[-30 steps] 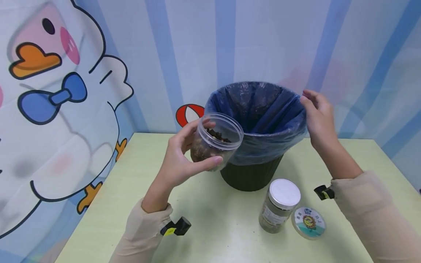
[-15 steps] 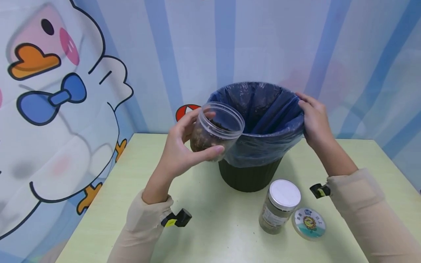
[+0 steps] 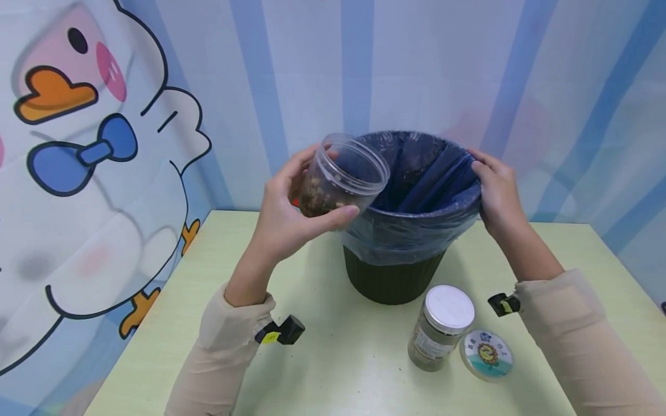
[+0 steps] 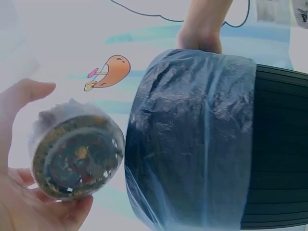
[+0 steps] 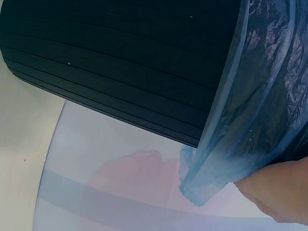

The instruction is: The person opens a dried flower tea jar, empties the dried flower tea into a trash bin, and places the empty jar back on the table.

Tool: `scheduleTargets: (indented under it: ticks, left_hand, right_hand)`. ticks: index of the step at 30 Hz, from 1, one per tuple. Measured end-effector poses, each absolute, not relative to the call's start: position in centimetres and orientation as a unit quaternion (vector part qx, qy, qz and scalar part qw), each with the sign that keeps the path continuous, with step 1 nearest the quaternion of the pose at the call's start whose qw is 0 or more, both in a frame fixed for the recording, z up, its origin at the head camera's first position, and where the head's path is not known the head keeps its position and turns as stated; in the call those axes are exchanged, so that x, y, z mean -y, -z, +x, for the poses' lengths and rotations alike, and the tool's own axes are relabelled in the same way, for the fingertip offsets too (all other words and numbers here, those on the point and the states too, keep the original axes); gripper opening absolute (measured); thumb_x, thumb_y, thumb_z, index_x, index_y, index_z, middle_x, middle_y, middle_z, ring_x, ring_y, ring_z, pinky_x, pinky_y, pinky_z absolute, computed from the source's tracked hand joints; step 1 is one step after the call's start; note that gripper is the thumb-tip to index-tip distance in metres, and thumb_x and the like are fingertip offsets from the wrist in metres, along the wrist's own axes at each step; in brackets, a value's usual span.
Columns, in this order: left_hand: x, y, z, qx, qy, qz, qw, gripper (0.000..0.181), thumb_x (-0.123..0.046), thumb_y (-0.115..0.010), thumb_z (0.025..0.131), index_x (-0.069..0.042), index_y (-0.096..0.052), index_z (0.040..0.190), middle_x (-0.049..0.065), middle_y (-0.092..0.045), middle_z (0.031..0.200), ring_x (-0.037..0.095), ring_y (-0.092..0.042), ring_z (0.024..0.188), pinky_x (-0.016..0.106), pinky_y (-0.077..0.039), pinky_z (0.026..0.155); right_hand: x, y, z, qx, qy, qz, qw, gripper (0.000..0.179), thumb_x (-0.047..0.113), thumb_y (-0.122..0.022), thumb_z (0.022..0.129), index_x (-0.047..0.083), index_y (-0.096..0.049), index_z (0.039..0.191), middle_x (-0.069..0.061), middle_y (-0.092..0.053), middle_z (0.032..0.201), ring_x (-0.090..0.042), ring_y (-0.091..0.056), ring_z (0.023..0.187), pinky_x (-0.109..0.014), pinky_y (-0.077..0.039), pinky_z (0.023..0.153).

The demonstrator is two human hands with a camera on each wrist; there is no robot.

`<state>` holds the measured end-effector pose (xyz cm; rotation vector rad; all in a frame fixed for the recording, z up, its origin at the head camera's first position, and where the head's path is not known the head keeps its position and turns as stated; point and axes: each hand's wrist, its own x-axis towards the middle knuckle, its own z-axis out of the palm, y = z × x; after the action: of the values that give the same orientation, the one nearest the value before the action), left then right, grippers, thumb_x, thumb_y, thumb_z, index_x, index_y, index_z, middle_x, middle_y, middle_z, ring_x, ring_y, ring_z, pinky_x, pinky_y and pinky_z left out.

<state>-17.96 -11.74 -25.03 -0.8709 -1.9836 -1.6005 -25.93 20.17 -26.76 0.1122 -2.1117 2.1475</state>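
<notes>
My left hand (image 3: 291, 214) grips a clear, lidless plastic jar (image 3: 346, 179) with dark brown bits in its bottom. The jar leans to the right, its mouth near the left side of the rim of a dark trash can (image 3: 390, 280). A blue plastic bag (image 3: 411, 231) lines the can and folds over its outside. My right hand (image 3: 499, 196) holds the can's right rim through the bag, thumb on the near side; some fingers are hidden. In the left wrist view the jar's base (image 4: 79, 156) faces the camera, with the bits seen through it.
A clear jar with a white lid (image 3: 441, 327) stands in front of the can on the pale green table (image 3: 322, 370). Beside it lies a round printed lid (image 3: 487, 355). A blue striped backdrop (image 3: 312, 69) with a cartoon duck (image 3: 99, 231) hangs behind.
My left hand has raised the jar and tipped it further rightward, over the can's left edge. My right hand has moved slightly left and taken hold of the rim.
</notes>
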Motion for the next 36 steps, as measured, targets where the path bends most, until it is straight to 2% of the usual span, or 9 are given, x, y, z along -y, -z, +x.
scheduleTargets:
  ticks: [5,9,16,22,36]
  left_hand:
    - [11.4,24.1,-18.4,0.724,0.576,-0.302,0.229,0.081,-0.013,-0.087,0.072,-0.012,-0.052,0.145,0.005,-0.061,0.135,0.016,-0.058,0.118,0.04,-0.049,0.097]
    - [11.2,23.7,-18.7,0.733,0.567,-0.29,0.24,0.082,-0.01,-0.088,0.071,-0.013,-0.051,0.145,0.008,-0.06,0.133,0.014,-0.059,0.115,0.039,-0.05,0.096]
    - [10.8,23.3,-19.2,0.736,0.549,-0.293,0.267,0.084,-0.011,-0.09,0.07,-0.013,-0.052,0.145,0.006,-0.059,0.132,0.013,-0.057,0.113,0.037,-0.05,0.093]
    - [10.1,22.9,-19.9,0.751,0.51,-0.298,0.295,0.085,-0.017,-0.091,0.07,-0.015,-0.052,0.146,-0.002,-0.054,0.141,0.006,-0.05,0.125,0.03,-0.048,0.097]
    - [9.9,22.6,-20.9,0.773,0.465,-0.299,0.31,0.085,-0.018,-0.092,0.069,-0.019,-0.054,0.145,0.001,-0.055,0.136,0.008,-0.05,0.121,0.028,-0.048,0.095]
  right_hand:
    - [-20.3,26.8,-25.9,0.711,-0.699,0.045,0.07,0.05,0.019,-0.03,0.108,-0.001,-0.031,0.154,-0.014,-0.014,0.164,-0.023,-0.014,0.15,-0.029,-0.02,0.118]
    - [-20.3,26.9,-25.9,0.717,-0.691,0.049,0.08,0.05,0.018,-0.031,0.108,-0.002,-0.031,0.153,-0.016,-0.017,0.163,-0.024,-0.016,0.149,-0.029,-0.02,0.118]
    - [-20.4,27.0,-26.1,0.733,-0.673,0.056,0.085,0.049,0.018,-0.03,0.108,-0.002,-0.032,0.153,-0.016,-0.017,0.163,-0.024,-0.013,0.15,-0.032,-0.014,0.12]
    - [-20.4,27.0,-26.0,0.741,-0.663,0.059,0.09,0.049,0.018,-0.029,0.108,-0.002,-0.032,0.153,-0.017,-0.017,0.163,-0.024,-0.01,0.15,-0.033,-0.01,0.12]
    - [-20.8,27.1,-26.1,0.772,-0.624,0.069,0.104,0.05,0.019,-0.029,0.108,0.0,-0.033,0.153,-0.016,-0.02,0.162,-0.027,-0.01,0.15,-0.039,-0.009,0.121]
